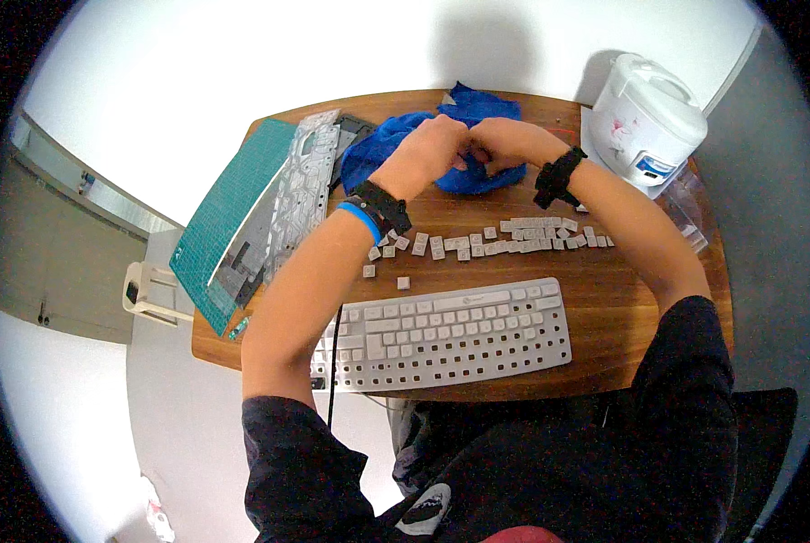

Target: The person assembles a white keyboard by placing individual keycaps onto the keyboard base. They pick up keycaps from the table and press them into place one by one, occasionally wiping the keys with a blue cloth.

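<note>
Over the far part of the table, my left hand (430, 150) and my right hand (512, 143) meet with curled fingers, closed on a crumpled blue cloth (382, 149). Anything small pinched between the fingertips is hidden. Loose white keycaps (477, 242) lie in an uneven row just nearer to me than the cloth. A white keyboard (459, 362) sits at the front edge. Keycaps cover its far rows, while its near rows show dark square holes. A black cable runs down past its left part.
At the left lie a green cutting mat (242, 195) and a patterned grey keyboard plate (307, 172). A white rice cooker (649, 118) stands at the back right, with a clear plastic box (685, 213) beside it. A cream stool (151, 291) is left of the table.
</note>
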A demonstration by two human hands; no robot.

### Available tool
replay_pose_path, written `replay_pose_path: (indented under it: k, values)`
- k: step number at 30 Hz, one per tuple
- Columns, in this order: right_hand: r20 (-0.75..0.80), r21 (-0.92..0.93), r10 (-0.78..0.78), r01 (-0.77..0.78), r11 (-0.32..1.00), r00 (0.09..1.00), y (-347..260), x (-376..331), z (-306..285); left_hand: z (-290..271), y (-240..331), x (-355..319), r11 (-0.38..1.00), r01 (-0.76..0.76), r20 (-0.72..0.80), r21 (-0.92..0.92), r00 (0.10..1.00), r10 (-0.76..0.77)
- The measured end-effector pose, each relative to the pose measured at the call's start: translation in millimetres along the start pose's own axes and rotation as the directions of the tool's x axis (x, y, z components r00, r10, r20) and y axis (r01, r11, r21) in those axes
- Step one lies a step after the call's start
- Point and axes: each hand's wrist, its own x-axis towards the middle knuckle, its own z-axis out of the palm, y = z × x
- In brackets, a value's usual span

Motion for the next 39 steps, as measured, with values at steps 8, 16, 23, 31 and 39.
replay_pose_path:
  k: [8, 16, 23, 31, 39]
  values:
    - [-0.035, -0.027, -0.033, 0.032, 0.999, 0.999, 7.6, 5.4, 11.1, -3.5, -3.7, -6.9, 0.998, 0.057, 0.011, 0.001, 0.998, -0.057]
    - [-0.081, -0.019, -0.063, 0.062, 0.998, 0.995, -2.4, 0.7, 7.9, 9.8, -16.5, -10.8, 0.961, 0.051, -0.146, -0.271, 0.985, -0.093]
    - [0.018, -0.096, -0.009, 0.010, 0.995, 1.000, -4.8, 2.5, 2.7, 16.4, -21.8, -13.6, 0.969, 0.047, -0.145, -0.241, 0.986, -0.084]
    - [0.006, -0.119, 0.028, -0.027, 0.993, 1.000, -14.3, 0.0, -2.2, 2.9, -13.8, -10.6, 0.984, 0.002, -0.141, -0.181, 0.990, -0.028]
    - [-0.140, -0.095, -0.159, 0.147, 0.985, 0.977, 22.2, 7.5, 23.4, -24.2, 11.5, -59.2, 0.994, -0.108, -0.210, -0.029, 0.973, 0.100]
